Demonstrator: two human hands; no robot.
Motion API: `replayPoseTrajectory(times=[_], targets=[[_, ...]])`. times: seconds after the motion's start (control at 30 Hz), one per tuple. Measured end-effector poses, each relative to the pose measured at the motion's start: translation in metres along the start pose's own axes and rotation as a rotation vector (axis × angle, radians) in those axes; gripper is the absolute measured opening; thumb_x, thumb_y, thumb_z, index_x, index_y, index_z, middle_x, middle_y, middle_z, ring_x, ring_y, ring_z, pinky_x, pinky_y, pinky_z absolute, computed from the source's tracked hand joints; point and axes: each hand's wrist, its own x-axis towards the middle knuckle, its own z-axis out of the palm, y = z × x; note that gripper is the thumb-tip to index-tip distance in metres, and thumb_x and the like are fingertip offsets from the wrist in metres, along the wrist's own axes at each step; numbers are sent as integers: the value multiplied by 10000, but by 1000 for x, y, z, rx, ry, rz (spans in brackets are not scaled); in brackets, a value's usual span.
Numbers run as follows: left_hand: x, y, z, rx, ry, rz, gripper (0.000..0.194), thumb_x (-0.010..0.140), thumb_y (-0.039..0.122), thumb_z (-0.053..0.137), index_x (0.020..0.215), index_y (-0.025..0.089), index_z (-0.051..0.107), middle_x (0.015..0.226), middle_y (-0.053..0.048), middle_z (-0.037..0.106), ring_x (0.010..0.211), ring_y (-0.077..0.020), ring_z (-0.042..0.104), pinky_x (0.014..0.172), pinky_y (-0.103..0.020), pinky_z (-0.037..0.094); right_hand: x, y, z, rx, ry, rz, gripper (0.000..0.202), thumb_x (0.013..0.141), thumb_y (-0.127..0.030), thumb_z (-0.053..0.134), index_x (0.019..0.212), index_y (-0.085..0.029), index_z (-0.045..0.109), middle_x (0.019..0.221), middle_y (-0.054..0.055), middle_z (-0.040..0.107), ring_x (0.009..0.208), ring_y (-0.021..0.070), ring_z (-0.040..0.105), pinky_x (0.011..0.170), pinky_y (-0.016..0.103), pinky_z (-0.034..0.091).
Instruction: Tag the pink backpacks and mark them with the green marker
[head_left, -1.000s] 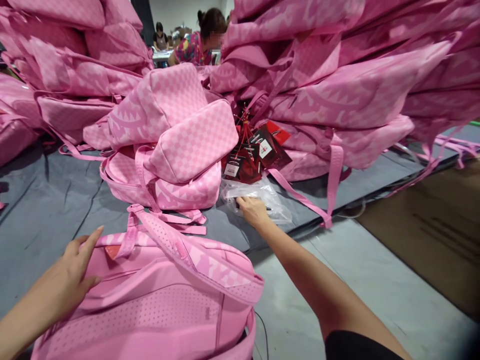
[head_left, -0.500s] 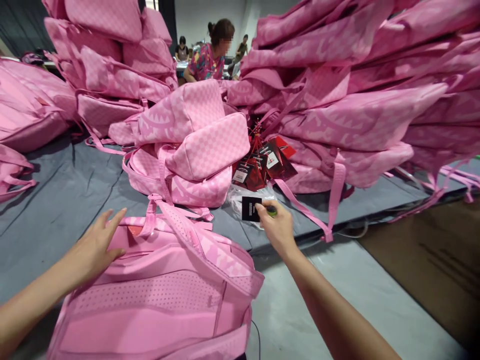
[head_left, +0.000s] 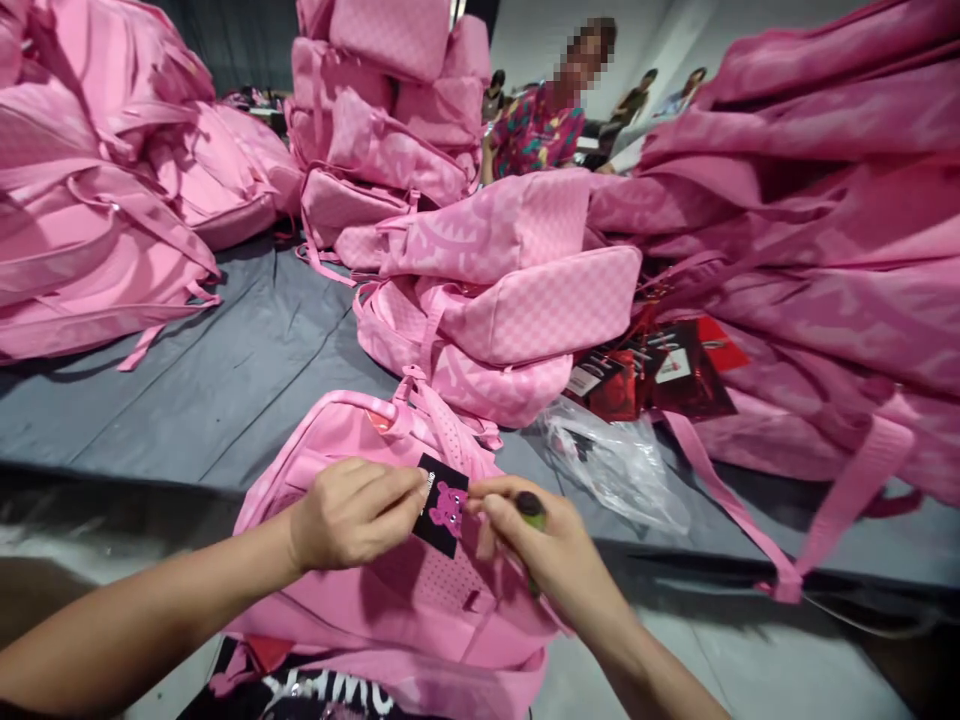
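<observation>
A small black card (head_left: 442,508) with a pink cartoon animal on it is held up between my two hands. My left hand (head_left: 360,512) pinches its left edge. The fingertips of my right hand (head_left: 536,535) are at its right edge. Tucked in that same palm is a short green tool with a black end (head_left: 531,508); its other end is mostly hidden, so its kind does not show. Beneath both hands lies a pink backpack (head_left: 315,595), its padded back panel facing up.
Pink backpacks (head_left: 555,300) are heaped just beyond, with taller stacks (head_left: 847,240) at right and more (head_left: 97,250) at left. A clear plastic bag (head_left: 615,465) and black-and-red hang tags (head_left: 675,370) lie on the grey-covered table (head_left: 187,400). A person (head_left: 544,120) stands behind.
My right hand has brought the card from near the plastic bag to above the backpack, and its pink picture now shows. My left hand has left the backpack's edge and pinches the card.
</observation>
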Motion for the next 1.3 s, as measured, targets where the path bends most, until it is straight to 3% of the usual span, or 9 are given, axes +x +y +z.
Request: replayPoseTrajectory(times=[0.07,0.17,0.3,0.37,0.47,0.63,0.77,1.07,1.3], targets=[[-8,0,-2,-2,4,19,80,874,99,581,929,129,632,938,-80,748,739,-144,693,553,-241,520,5,1,9,157,-171,190,365,837,-559,628,786,-200,589,491,-18,598,349,91,398,368,216,296],[-23,-1,-9,15,-42,-34,206,875,107,590,1066,171,626,1081,-78,718,985,-181,674,771,-307,576,18,2,17,77,-81,114,340,821,-513,654,731,-198,564,545,-14,603,397,92,410,393,219,281],[-61,-9,-31,135,-123,-701,594,887,270,643,1419,251,380,1489,-152,430,1433,-288,346,1109,-523,405,46,2,21,-359,166,-419,146,860,-321,613,789,-201,656,742,32,691,672,175,626,624,276,458],[-82,-13,-40,83,-244,-1035,752,879,431,637,1493,214,260,1563,-198,299,1458,-336,292,1116,-569,376,59,1,29,-507,92,-579,135,880,-203,554,911,-213,684,847,40,726,771,188,667,695,280,472],[-106,-12,-41,-139,-418,-1233,779,868,512,618,1494,204,271,1503,-180,425,1372,-320,446,1073,-516,442,76,-4,54,-779,-165,-553,277,825,-70,535,959,-243,705,846,25,746,768,184,689,631,252,439],[-121,-6,-31,-194,-389,-1261,670,873,474,619,1443,227,367,1419,-136,545,1294,-291,543,1024,-446,497,94,-13,97,-1244,-568,-364,215,811,-90,574,874,-223,731,747,66,735,712,218,693,576,264,370],[-128,-8,-28,-183,-388,-1262,677,875,467,612,1449,212,361,1410,-134,556,1281,-285,557,1018,-436,506,99,-19,109,-1289,-702,-342,172,889,-192,553,924,-208,721,760,76,726,743,237,693,572,282,326],[-135,-9,-25,-177,-394,-1226,704,858,411,629,1462,202,334,1372,-130,590,1235,-280,596,984,-426,531,99,-17,123,-1117,-584,-378,198,879,-120,541,1018,-193,661,851,32,719,710,156,639,557,259,282],[-135,-14,-26,-239,-405,-1271,702,843,378,663,1457,226,358,1377,-115,588,1233,-288,595,981,-416,530,106,-25,130,-1209,-716,-531,104,870,-163,566,912,-171,662,843,65,717,724,193,671,536,269,280]])
